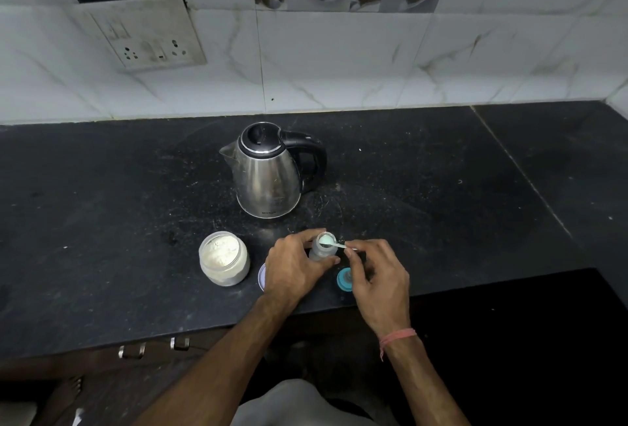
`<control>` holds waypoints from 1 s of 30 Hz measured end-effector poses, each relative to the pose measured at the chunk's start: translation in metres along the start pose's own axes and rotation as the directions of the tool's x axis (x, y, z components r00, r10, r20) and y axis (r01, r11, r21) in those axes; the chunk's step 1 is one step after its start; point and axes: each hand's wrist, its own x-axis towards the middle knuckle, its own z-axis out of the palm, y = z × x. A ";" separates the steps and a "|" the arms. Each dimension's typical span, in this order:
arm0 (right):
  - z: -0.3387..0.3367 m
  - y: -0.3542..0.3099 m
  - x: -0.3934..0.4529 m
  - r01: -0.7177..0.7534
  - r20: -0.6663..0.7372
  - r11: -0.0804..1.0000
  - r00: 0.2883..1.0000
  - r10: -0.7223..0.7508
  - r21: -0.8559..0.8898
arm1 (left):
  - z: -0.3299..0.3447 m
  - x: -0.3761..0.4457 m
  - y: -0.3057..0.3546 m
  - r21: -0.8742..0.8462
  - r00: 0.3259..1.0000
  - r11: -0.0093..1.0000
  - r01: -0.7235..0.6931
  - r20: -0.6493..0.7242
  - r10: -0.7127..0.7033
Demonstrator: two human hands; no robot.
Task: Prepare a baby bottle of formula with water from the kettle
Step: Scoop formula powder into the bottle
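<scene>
Dosing step: formula powder going into the baby bottle [321,249]; judged mid-task, cap not yet on.
Left hand [294,267]: fingers and thumb wrapped round the bottle body, steadying it upright on the dark counter [102,221].
Right hand [379,276]: pinching the handle of a small scoop [331,243] between thumb and fingertips; the bowl sits over the bottle mouth.
Bottle position: near the counter's front edge, in front of the kettle [270,171] and well clear of it.
Powder jar [224,259]: open, left of the bottle; a lid [261,277] lies flat beside it, partly hidden under the left hand.
Teal bottle cap [343,279]: on the counter just right of the bottle, partly behind the right hand.
Water level: cannot tell from this view.
Technique note: keep the scoop bowl centred over the narrow mouth, tip it slowly by rolling the handle, and hold the bottle firm so it does not rock.
Risk: powder spilling over the rim onto the counter.
</scene>
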 end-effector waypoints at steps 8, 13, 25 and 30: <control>0.000 0.000 -0.002 -0.022 -0.011 0.999 1.000 0.023 0.043 | 0.000 0.000 0.001 0.003 1.000 1.000 -0.005 -0.003 0.005; 0.001 -0.004 0.001 -0.027 -0.019 0.998 0.999 0.028 0.058 | 0.001 0.000 -0.001 0.012 1.000 1.000 -0.006 0.001 0.006; 0.002 -0.009 -0.002 -0.039 -0.001 0.998 0.999 0.039 0.042 | -0.001 -0.002 0.001 0.001 1.000 1.000 -0.011 -0.010 0.011; 0.003 -0.011 -0.001 -0.074 -0.052 0.995 0.996 0.077 0.068 | -0.001 -0.003 0.002 -0.003 1.000 1.000 -0.012 -0.018 0.012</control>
